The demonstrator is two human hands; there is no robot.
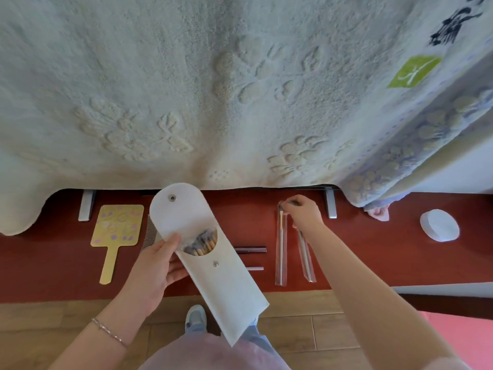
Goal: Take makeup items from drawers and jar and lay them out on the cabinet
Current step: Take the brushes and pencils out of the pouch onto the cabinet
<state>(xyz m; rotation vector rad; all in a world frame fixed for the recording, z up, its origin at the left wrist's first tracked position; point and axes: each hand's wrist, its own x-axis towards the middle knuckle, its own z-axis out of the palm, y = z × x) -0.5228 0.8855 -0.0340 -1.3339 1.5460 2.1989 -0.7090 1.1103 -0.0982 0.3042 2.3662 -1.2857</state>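
Two sleeved brushes are seen on the red cabinet top [373, 252] at about three o'clock of the white felt pouch [213, 263]. One sleeved brush [280, 252] lies flat; the other sleeved brush [306, 260] is pinched at its upper end by the right hand [306, 214]. The pouch, flap open with brush tips showing, is gripped by the left hand [157, 265]. A yellow hand mirror [117, 228] is laid at nine o'clock.
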